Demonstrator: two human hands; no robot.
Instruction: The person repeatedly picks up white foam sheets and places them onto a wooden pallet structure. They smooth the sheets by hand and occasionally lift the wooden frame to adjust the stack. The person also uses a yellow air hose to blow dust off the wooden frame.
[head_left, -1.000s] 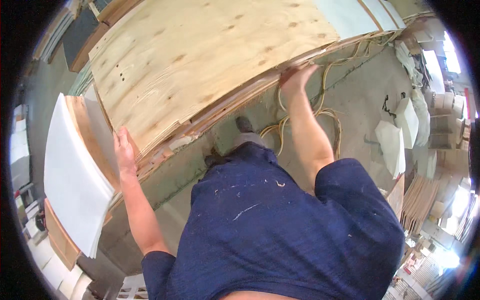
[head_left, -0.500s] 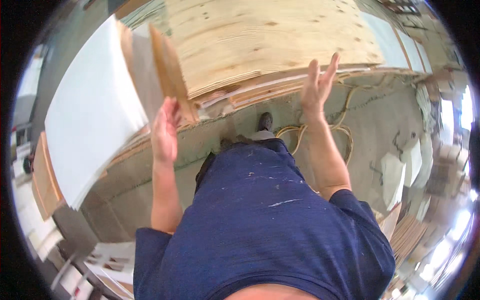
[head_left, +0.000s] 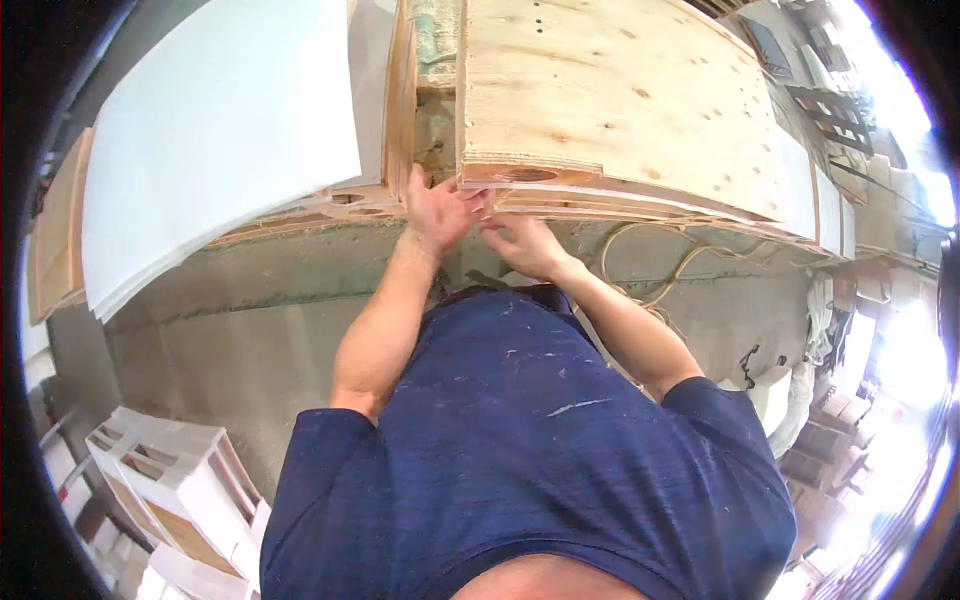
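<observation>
A pale plywood panel (head_left: 610, 90) with knots and small dark holes lies on a low stack ahead of me. My left hand (head_left: 440, 213) is at its near left corner, thumb raised apart from the fingers, which reach toward the panel's edge. Just right of it, below the front edge, is my right hand (head_left: 527, 246), its fingers curled in and their tips close to the left fingers. Whatever the right fingertips pinch is too small to make out. A thin white layer (head_left: 495, 205) shows under the panel's corner, beside both hands.
Left of a narrow gap stand an upright wooden board (head_left: 400, 110) and a stack of white sheets (head_left: 225, 130). A yellowish hose or cable (head_left: 680, 265) loops over the floor at right. A white cabinet-like frame (head_left: 180, 485) stands at lower left.
Both hands, raised wide apart before, have come together at the plywood's near left corner. The view has shifted, and the gap between the plywood and the upright board now shows.
</observation>
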